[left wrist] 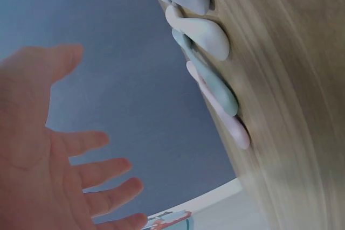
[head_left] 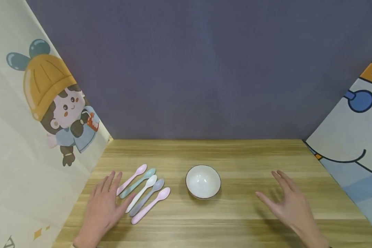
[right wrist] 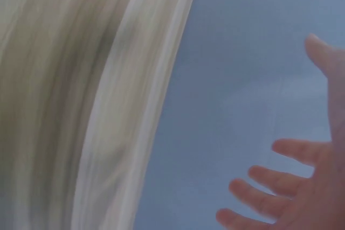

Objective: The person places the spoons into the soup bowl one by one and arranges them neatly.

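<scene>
Several small plastic spoons lie side by side in a slanted row at the table's left. From the far end they run pink, teal, white, grey-lilac and another pink. My left hand hovers beside their handles with fingers spread, and its thumb overlaps the handles in the head view. A white bowl with a dark rim stands upright at the middle, its inside bare. Off to the right of the bowl, my right hand is held over the table, fingers extended and holding nothing.
The wood-grain table meets a dark blue-grey back panel. Pale side panels with cartoon prints, a child figure on the left and a blue shape on the right, border it.
</scene>
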Demonstrator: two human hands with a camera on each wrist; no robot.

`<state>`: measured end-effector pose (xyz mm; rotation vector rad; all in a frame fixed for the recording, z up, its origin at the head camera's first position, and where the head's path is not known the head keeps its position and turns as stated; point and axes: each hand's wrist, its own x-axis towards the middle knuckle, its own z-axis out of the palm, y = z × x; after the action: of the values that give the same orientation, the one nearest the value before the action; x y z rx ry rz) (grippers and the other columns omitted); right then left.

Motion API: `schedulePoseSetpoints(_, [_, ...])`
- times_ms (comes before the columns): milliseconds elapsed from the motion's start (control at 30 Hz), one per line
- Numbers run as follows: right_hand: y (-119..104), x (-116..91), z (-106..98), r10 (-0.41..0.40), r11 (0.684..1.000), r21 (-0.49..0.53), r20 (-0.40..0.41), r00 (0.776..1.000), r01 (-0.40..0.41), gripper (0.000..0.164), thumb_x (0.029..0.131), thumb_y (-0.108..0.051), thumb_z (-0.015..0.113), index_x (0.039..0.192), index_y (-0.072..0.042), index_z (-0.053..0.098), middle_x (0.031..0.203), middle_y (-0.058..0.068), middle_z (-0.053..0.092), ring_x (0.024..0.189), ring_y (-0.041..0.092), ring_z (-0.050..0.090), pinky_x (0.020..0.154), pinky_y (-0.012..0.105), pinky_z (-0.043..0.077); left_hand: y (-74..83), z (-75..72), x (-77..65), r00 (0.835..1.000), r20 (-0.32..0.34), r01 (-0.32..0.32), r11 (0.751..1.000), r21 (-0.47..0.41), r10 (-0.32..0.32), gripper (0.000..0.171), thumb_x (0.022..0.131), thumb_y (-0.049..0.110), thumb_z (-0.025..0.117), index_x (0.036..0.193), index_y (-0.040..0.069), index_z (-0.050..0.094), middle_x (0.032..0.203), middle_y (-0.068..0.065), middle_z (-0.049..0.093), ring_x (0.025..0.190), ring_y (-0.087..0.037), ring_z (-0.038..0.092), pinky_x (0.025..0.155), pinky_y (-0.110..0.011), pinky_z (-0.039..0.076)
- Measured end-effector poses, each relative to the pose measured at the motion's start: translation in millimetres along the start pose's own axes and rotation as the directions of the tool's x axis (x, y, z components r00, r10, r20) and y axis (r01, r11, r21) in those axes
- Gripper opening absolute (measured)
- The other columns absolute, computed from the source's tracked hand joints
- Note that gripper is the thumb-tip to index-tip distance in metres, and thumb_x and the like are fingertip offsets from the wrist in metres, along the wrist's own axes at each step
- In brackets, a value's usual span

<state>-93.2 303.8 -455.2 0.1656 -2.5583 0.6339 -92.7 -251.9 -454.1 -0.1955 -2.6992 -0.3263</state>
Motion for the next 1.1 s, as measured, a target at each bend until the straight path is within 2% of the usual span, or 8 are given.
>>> schedulePoseSetpoints(267, [-8.8,-1.8,11.6,0.014,0.988,0.155,0.063,0.998,-0.023,0.078,0.083,-0.033,0.092,0.146,0.0,0.059,0.154,0.031,0.053,0.136,0.06,0.049,0.103,0.08,0.039,-2.6,5.1,-2.3,1.0,-0.008,0.024,0.999,-0.032,-0.025,0.078,0.093,0.049,0.076,0.152,0.002,0.054,0.153,-0.03,0.054,0.137,-0.053,0.051,0.108,-0.071,0.039])
schedulePoseSetpoints(367, [-11.4,-3.5,17.7,-0.009,0.976,0.217,0.061,0.998,-0.004,0.074,0.083,-0.025,0.093,0.145,0.001,0.06,0.152,0.029,0.055,0.135,0.054,0.052,0.118,0.043,0.045,-4.3,7.4,-3.6,1.0,-0.016,0.025,0.999,-0.037,-0.025,0.077,0.092,0.048,0.077,0.151,0.003,0.055,0.152,-0.029,0.055,0.135,-0.053,0.053,0.105,-0.071,0.04])
schedulePoseSetpoints(433, [-14.3,-4.3,20.6,-0.01,0.968,0.252,0.07,0.998,-0.008,0.073,0.084,-0.022,0.092,0.146,0.001,0.06,0.151,0.027,0.057,0.132,0.045,0.057,0.112,0.016,0.042,-5.3,8.7,-3.9,0.999,-0.024,0.021,0.999,-0.036,-0.022,0.076,0.092,0.047,0.078,0.15,0.003,0.056,0.15,-0.029,0.057,0.133,-0.054,0.054,0.103,-0.072,0.042])
schedulePoseSetpoints(500, [-17.5,-4.7,23.0,0.002,0.957,0.289,0.089,0.996,-0.028,0.071,0.087,-0.021,0.09,0.147,-0.002,0.059,0.15,0.023,0.06,0.13,0.029,0.061,0.1,-0.001,0.036,-6.2,9.7,-3.7,0.999,-0.031,0.019,0.999,-0.039,-0.021,0.075,0.091,0.046,0.078,0.149,0.003,0.057,0.149,-0.029,0.058,0.132,-0.054,0.055,0.102,-0.072,0.043])
schedulePoseSetpoints(600, [-23.8,-4.6,24.4,0.039,0.937,0.338,0.135,0.99,-0.083,0.069,0.091,-0.021,0.087,0.151,-0.007,0.057,0.149,0.02,0.062,0.127,0.005,0.061,0.097,0.002,0.043,-7.2,10.8,-2.7,0.999,-0.033,0.017,0.999,-0.045,-0.018,0.073,0.092,0.045,0.078,0.148,0.003,0.058,0.148,-0.029,0.058,0.132,-0.054,0.055,0.101,-0.073,0.043])
schedulePoseSetpoints(700, [-29.8,-3.9,26.9,0.064,0.923,0.364,0.166,0.984,-0.122,0.067,0.091,-0.022,0.087,0.151,-0.013,0.057,0.146,0.018,0.065,0.124,-0.008,0.058,0.097,0.007,0.049,-8.0,11.7,-1.0,1.0,-0.023,0.018,0.999,-0.049,-0.019,0.072,0.093,0.045,0.077,0.148,0.002,0.058,0.148,-0.029,0.058,0.132,-0.054,0.055,0.102,-0.073,0.044])
schedulePoseSetpoints(1000, [-43.9,-1.8,47.2,-0.011,0.905,0.423,0.127,0.992,-0.044,0.065,0.086,-0.016,0.09,0.145,-0.009,0.062,0.142,0.016,0.068,0.125,0.005,0.064,0.098,0.01,0.051,-10.9,13.6,3.1,1.0,-0.006,0.019,0.998,-0.061,-0.019,0.071,0.094,0.046,0.076,0.146,0.001,0.059,0.146,-0.029,0.059,0.131,-0.054,0.056,0.103,-0.07,0.044])
schedulePoseSetpoints(1100, [-48.8,-1.9,54.0,-0.027,0.91,0.413,0.116,0.993,-0.023,0.065,0.085,-0.016,0.091,0.144,-0.008,0.063,0.143,0.014,0.068,0.127,0.012,0.065,0.098,0.017,0.056,-13.2,14.7,4.8,1.0,-0.001,0.015,0.998,-0.055,-0.015,0.071,0.095,0.047,0.075,0.145,0.0,0.059,0.145,-0.03,0.059,0.129,-0.054,0.056,0.103,-0.07,0.044])
